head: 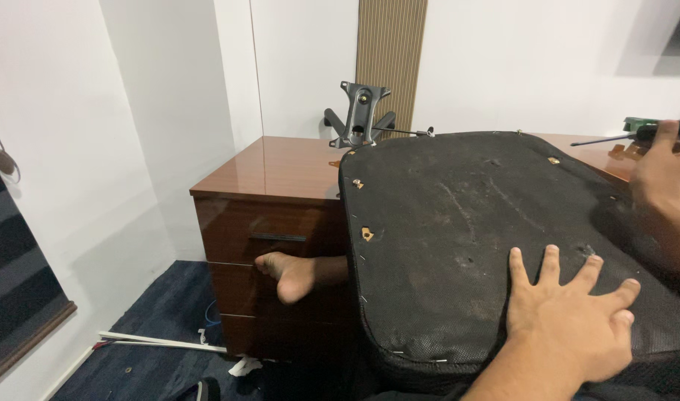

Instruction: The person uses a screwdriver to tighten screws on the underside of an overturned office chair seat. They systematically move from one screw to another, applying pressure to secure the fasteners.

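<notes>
Head view: you're pressing your left hand [570, 319], fingers spread, on the bare seat underside [466, 238]; right hand [663, 174] is gripping the screwdriver [637, 135]; mechanism [360, 111] is lying detached.

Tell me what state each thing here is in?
Seat cushion: upside down, underside showing, tilted.
Left hand: open, flat on the cushion.
Right hand: shut on a screwdriver.
Metal bracket: detached, on the desk.
Drawers: closed.

Office rm: wood desk w/ drawers [269, 223], dark carpet [161, 312], plain white walls [548, 59], window blind [13, 297].
</notes>
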